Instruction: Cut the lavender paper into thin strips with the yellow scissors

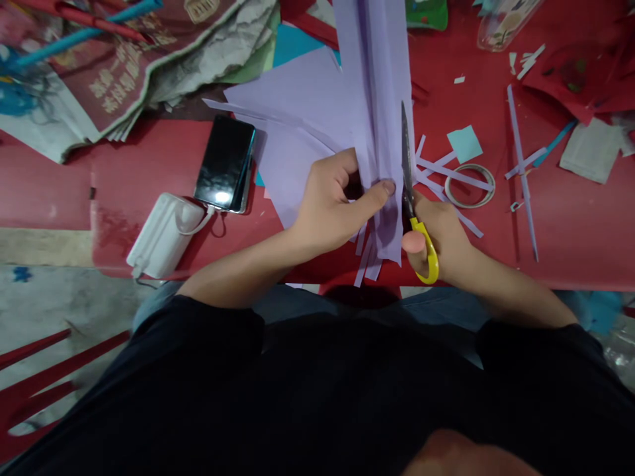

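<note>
My left hand pinches the near part of a long folded sheet of purple paper, its thumb lying on top. My right hand grips scissors with a yellow handle, the thumb through one loop. Their dark blades point away from me along the right edge of the folded paper; whether they cut into it I cannot tell. A larger purple sheet lies flat under and left of my left hand. Purple strips stick out below the folded paper.
On the red table, a phone and a white power bank lie at left, joined by a cable. A tape roll, purple strips and paper scraps are at right. Newspapers are piled at back left.
</note>
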Available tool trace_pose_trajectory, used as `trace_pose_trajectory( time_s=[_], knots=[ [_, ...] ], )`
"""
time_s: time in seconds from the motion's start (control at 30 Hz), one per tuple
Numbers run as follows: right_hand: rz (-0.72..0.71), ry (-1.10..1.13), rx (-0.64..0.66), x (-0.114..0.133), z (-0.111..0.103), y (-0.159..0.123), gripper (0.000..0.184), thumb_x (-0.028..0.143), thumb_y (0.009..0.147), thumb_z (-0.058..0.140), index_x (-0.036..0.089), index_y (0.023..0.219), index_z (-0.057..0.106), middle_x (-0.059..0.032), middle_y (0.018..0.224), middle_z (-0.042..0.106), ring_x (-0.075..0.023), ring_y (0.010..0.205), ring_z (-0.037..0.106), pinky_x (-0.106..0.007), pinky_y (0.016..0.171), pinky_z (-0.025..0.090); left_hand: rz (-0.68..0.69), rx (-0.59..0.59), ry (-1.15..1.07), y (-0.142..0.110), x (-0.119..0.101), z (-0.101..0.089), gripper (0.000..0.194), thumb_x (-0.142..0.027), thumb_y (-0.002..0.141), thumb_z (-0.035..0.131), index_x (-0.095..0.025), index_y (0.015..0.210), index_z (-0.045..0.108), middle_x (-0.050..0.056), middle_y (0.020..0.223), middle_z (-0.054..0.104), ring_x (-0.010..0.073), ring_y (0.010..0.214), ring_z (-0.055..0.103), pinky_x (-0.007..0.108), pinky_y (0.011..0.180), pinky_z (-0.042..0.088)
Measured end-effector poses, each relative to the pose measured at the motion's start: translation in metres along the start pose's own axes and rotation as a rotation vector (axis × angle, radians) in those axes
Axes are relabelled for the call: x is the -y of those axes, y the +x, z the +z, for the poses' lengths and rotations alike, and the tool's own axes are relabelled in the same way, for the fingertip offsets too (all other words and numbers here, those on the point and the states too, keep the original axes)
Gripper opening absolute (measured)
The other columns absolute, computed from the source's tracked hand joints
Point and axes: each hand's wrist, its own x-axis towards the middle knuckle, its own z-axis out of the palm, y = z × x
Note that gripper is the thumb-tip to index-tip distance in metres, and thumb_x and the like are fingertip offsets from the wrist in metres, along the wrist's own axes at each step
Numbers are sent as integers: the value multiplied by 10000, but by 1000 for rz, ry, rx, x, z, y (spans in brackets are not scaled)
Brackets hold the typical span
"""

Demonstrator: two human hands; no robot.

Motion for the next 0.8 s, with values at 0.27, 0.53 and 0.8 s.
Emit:
trace_pose_trajectory(
  time_s=[0.27,0.53,0.8],
  knots=[
    [-27,-18,-39,1,0,0,860,986,955,272,199,1057,604,66,564,441,-135,459,390,-327,501,315,119,-12,-6,1,1,2,365,-530,929,854,-213,837,698,2,725,654,115,614,582,268,517,432],
    [3,-87,-63,2,1,3,801,925,1007,275,202,997,620,49,538,460,-144,452,404,-325,510,334,89,-1,-30,0,-3,2,353,-526,928,855,-211,853,714,4,744,662,116,620,593,269,522,442],
    [5,-92,-67,5,1,4,863,1031,907,217,232,865,542,56,526,437,-113,450,357,-304,503,288,176,2,-201,11,15,-1,475,-634,778,952,-247,908,709,-24,700,607,107,572,524,278,490,428]
  ],
)
